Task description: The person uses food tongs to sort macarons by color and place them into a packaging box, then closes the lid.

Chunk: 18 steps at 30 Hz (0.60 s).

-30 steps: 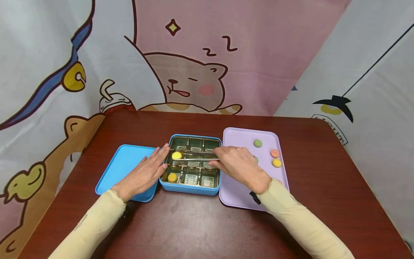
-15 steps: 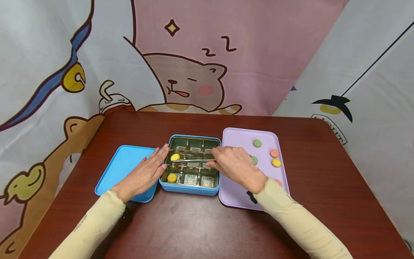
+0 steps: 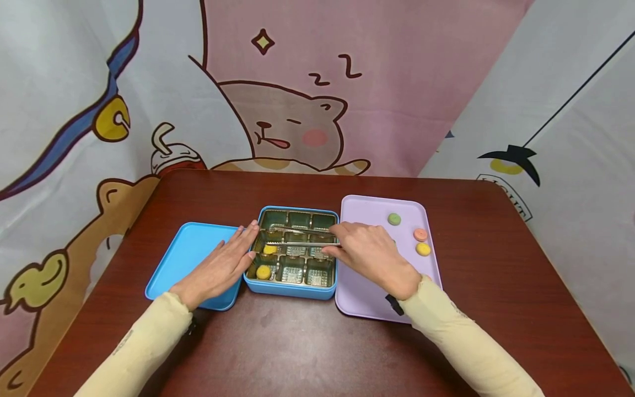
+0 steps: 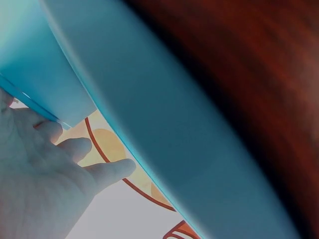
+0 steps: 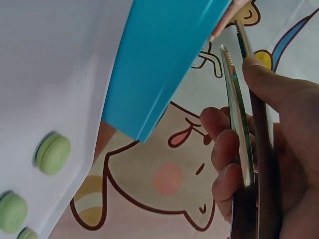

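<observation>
Metal tongs (image 3: 303, 243) are held in my right hand (image 3: 372, 256), their arms spread apart over the blue box (image 3: 292, 289). A yellow macaron (image 3: 270, 250) sits in the middle-left compartment, partly covered by the near arm of the tongs. Another yellow macaron (image 3: 263, 272) lies in the front-left compartment. My left hand (image 3: 218, 273) rests at the box's left rim with its fingers straight. In the right wrist view, the tongs (image 5: 265, 164) lie between thumb and curled fingers, with nothing between their tips.
A lilac tray (image 3: 367, 300) touches the box's right side, bearing a green macaron (image 3: 394, 219), a pink macaron (image 3: 420, 235) and a yellow macaron (image 3: 423, 250); my right arm hides part of it. A blue lid (image 3: 190, 251) lies to the left, partly under my left hand.
The tongs have spread and let go of the yellow macaron, which now lies lower in the middle-left compartment. My right hand has shifted slightly right; my left hand stays put.
</observation>
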Motion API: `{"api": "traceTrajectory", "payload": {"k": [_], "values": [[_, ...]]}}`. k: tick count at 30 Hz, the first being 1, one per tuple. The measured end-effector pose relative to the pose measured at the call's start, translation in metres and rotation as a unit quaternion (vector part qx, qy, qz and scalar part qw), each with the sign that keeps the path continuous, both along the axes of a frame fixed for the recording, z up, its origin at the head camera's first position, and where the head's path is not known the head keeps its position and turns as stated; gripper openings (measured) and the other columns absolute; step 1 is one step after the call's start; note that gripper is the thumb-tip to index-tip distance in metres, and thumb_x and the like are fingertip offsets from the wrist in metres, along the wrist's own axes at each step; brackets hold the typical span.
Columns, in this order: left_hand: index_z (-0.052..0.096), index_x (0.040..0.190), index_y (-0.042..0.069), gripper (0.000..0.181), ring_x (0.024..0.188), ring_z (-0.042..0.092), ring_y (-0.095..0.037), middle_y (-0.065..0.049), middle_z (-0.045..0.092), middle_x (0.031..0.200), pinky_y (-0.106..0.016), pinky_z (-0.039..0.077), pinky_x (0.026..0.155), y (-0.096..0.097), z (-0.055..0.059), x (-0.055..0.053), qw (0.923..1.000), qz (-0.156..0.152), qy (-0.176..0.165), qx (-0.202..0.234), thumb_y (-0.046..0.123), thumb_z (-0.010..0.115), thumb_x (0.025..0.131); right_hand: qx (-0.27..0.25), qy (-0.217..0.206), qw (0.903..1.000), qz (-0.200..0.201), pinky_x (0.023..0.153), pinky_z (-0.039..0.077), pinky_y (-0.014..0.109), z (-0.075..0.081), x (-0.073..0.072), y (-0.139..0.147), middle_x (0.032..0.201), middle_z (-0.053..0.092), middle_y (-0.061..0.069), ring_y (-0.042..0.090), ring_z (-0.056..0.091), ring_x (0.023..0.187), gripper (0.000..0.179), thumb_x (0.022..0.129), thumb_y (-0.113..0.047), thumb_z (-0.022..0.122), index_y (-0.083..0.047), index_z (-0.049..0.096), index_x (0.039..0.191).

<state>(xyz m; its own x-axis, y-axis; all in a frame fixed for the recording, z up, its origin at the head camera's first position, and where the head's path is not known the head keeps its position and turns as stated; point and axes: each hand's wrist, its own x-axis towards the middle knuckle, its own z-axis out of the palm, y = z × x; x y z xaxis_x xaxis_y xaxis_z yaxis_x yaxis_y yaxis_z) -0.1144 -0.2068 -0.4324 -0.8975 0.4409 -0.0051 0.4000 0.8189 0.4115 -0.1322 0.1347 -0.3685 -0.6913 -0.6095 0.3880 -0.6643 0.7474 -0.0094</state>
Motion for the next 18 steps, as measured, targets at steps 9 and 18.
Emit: {"api": "traceTrajectory", "payload": {"k": [9, 18], "values": [[0.011, 0.167, 0.013, 0.064, 0.158, 0.013, -0.037, -0.003, 0.008, 0.174, -0.071, 0.021, 0.117, 0.000, 0.000, 0.000, 1.0000, -0.002, -0.001, -0.001, 0.042, 0.031, 0.114, -0.033, -0.018, 0.9991, -0.020, 0.049, 0.045, 0.033, 0.011, 0.009, 0.030, 0.078, 0.063, -0.006, 0.011, 0.061, 0.066, 0.036, 0.094, -0.047, 0.075, -0.013, 0.067, 0.099], [0.012, 0.167, 0.012, 0.064, 0.158, 0.013, -0.037, -0.003, 0.007, 0.174, -0.071, 0.021, 0.117, 0.000, 0.001, 0.000, 1.0000, -0.002, -0.002, -0.007, 0.039, 0.034, 0.114, -0.060, -0.011, 0.9971, -0.045, 0.047, 0.044, 0.032, 0.020, 0.016, 0.065, 0.085, 0.067, -0.005, 0.011, 0.056, 0.063, 0.037, 0.088, -0.041, 0.081, -0.012, 0.070, 0.109]]}}
